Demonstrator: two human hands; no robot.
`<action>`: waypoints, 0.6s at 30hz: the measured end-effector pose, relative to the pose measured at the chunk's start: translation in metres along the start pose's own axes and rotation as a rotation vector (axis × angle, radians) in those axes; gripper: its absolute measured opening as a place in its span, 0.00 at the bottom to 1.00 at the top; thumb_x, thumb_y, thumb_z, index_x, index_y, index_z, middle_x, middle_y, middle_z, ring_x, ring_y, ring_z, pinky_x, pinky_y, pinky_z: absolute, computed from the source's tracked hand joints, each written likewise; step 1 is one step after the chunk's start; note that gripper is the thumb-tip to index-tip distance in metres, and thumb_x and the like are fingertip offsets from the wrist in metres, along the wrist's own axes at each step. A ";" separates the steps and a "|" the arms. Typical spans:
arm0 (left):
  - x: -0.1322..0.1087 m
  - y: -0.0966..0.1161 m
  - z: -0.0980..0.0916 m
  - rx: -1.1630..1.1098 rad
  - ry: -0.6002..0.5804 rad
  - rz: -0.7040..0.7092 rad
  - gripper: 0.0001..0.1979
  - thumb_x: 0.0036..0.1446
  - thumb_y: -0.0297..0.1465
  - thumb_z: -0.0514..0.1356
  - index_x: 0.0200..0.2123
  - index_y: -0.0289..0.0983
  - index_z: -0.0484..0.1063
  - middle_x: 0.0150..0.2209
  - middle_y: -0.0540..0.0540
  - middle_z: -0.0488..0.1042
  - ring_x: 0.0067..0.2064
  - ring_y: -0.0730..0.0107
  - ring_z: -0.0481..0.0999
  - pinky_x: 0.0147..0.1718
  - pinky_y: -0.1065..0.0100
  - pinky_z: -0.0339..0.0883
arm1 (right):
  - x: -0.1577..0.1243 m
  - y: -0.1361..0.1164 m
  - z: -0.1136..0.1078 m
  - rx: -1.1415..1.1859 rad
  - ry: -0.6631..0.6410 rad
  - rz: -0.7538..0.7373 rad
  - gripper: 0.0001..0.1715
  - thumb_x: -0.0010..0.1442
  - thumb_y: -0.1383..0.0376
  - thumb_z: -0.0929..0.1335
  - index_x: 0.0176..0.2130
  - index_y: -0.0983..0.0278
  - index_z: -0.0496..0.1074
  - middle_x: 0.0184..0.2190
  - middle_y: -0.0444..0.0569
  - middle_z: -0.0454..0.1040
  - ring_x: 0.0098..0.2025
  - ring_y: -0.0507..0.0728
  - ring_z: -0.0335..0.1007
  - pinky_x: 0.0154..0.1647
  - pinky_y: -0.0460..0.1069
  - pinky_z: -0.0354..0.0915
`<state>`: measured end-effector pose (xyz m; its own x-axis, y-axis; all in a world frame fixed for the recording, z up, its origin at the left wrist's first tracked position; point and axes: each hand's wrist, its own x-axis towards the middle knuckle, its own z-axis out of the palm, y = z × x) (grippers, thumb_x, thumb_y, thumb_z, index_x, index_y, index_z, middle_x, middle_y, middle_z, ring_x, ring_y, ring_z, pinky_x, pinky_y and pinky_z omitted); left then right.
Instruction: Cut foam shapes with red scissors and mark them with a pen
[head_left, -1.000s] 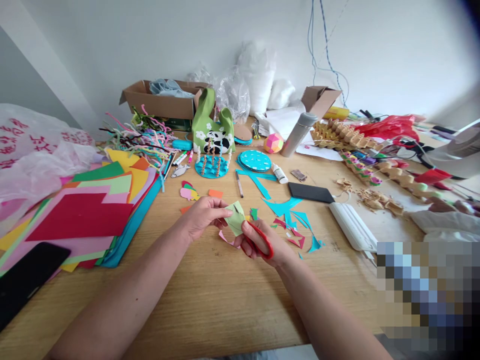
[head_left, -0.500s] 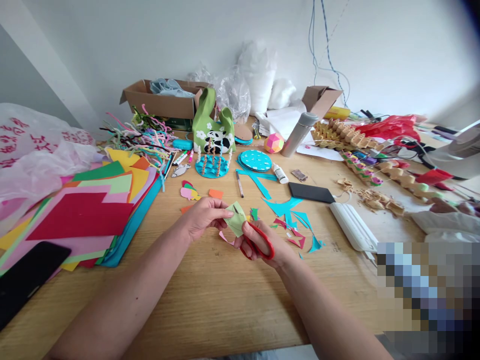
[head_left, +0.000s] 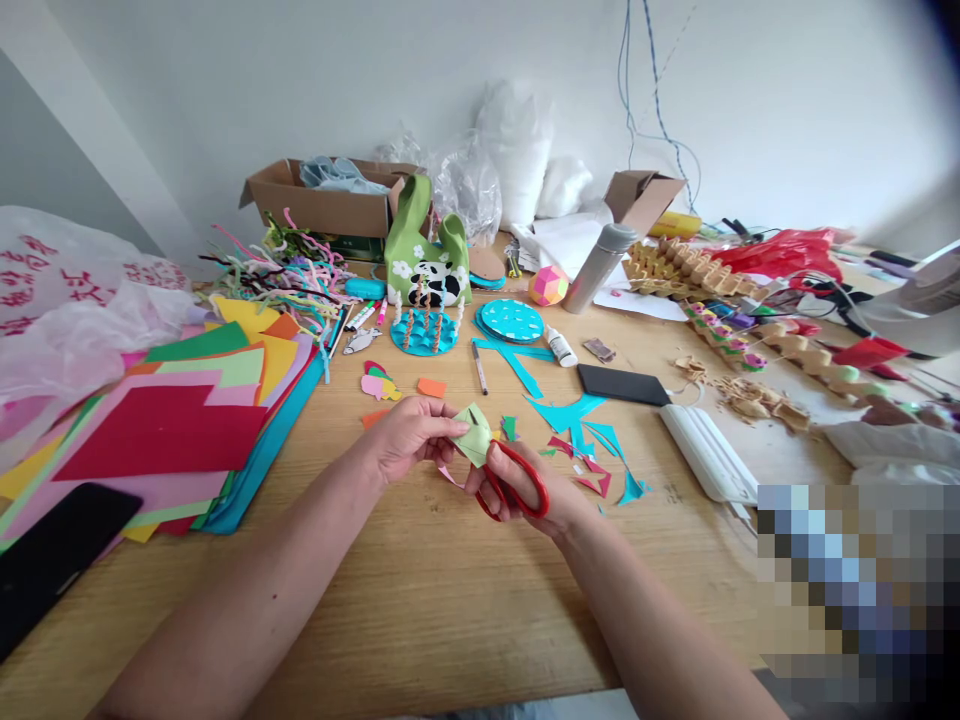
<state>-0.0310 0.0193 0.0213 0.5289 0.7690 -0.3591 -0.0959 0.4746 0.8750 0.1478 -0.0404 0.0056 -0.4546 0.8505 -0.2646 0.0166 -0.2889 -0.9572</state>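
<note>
Between thumb and fingers, my left hand (head_left: pixel 420 438) pinches a small piece of light green paper (head_left: pixel 474 440) above the middle of the table. Red-handled scissors (head_left: pixel 541 497) are in my right hand (head_left: pixel 517 485), its thumb and fingers through the loops. The blades meet the green paper and are mostly hidden behind it and my fingers. Just beyond my hands lie small orange paper pieces (head_left: pixel 432 387) and a little stack of cut shapes (head_left: pixel 379 385) in pink, yellow and green. Blue paper offcuts (head_left: pixel 570 412) and dark red scraps (head_left: pixel 596 480) are scattered to the right.
Coloured paper sheets (head_left: pixel 165 430) and a black phone (head_left: pixel 64 550) lie at left. Farther back stand a green panda bag (head_left: pixel 427 270), a blue disc with twisted posts (head_left: pixel 424 335) and a grey bottle (head_left: pixel 598 270). A white device (head_left: pixel 709 455) and black slab (head_left: pixel 622 384) sit right.
The green paper has turned slightly and shifted a little to the right, with the left fingers following. The scissors stay at the paper's right edge.
</note>
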 end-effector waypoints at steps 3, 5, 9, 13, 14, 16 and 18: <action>-0.001 0.000 0.002 0.016 0.012 0.007 0.13 0.38 0.33 0.70 0.24 0.32 0.71 0.19 0.50 0.70 0.18 0.79 0.67 0.17 0.76 0.59 | 0.000 0.000 0.000 -0.044 0.012 -0.007 0.40 0.52 0.35 0.64 0.26 0.70 0.74 0.15 0.43 0.66 0.15 0.46 0.58 0.17 0.42 0.53; -0.001 0.000 0.002 0.013 0.019 0.009 0.13 0.38 0.33 0.70 0.26 0.32 0.72 0.20 0.50 0.71 0.18 0.79 0.67 0.18 0.76 0.60 | 0.000 0.000 -0.001 -0.040 0.007 -0.017 0.40 0.53 0.36 0.63 0.27 0.70 0.74 0.15 0.44 0.66 0.15 0.46 0.58 0.16 0.42 0.53; -0.001 -0.001 0.002 -0.029 -0.014 -0.001 0.14 0.40 0.33 0.70 0.28 0.32 0.72 0.23 0.49 0.72 0.20 0.78 0.68 0.20 0.75 0.61 | 0.000 0.002 -0.002 0.005 -0.016 -0.037 0.39 0.53 0.35 0.63 0.28 0.70 0.74 0.16 0.43 0.66 0.16 0.47 0.59 0.16 0.42 0.53; -0.001 -0.003 0.000 -0.093 -0.066 -0.018 0.15 0.42 0.34 0.70 0.29 0.32 0.71 0.25 0.47 0.73 0.21 0.76 0.70 0.21 0.73 0.62 | 0.000 0.004 -0.003 0.012 -0.064 -0.050 0.41 0.51 0.34 0.63 0.31 0.70 0.74 0.18 0.44 0.67 0.17 0.47 0.61 0.15 0.42 0.50; 0.000 -0.003 0.000 -0.107 -0.078 -0.024 0.14 0.43 0.34 0.70 0.30 0.32 0.72 0.24 0.47 0.72 0.21 0.76 0.70 0.21 0.73 0.62 | 0.000 0.004 -0.004 0.011 -0.078 -0.050 0.41 0.51 0.34 0.63 0.31 0.70 0.74 0.18 0.44 0.68 0.17 0.47 0.61 0.15 0.42 0.49; 0.001 -0.004 -0.001 -0.134 -0.094 -0.040 0.14 0.43 0.33 0.70 0.30 0.32 0.72 0.24 0.48 0.72 0.21 0.77 0.69 0.21 0.73 0.62 | 0.000 0.004 -0.004 0.024 -0.096 -0.044 0.42 0.51 0.33 0.62 0.32 0.70 0.74 0.19 0.45 0.68 0.17 0.47 0.61 0.15 0.42 0.49; 0.002 -0.005 0.000 -0.165 -0.103 -0.062 0.13 0.43 0.32 0.70 0.30 0.31 0.72 0.24 0.48 0.72 0.20 0.78 0.68 0.21 0.74 0.61 | 0.000 0.002 -0.003 0.043 -0.109 -0.035 0.43 0.51 0.33 0.62 0.33 0.70 0.74 0.19 0.45 0.68 0.18 0.47 0.62 0.15 0.41 0.50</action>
<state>-0.0298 0.0186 0.0161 0.6205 0.6924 -0.3681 -0.1928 0.5898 0.7842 0.1511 -0.0399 0.0033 -0.5482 0.8085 -0.2141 -0.0382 -0.2800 -0.9592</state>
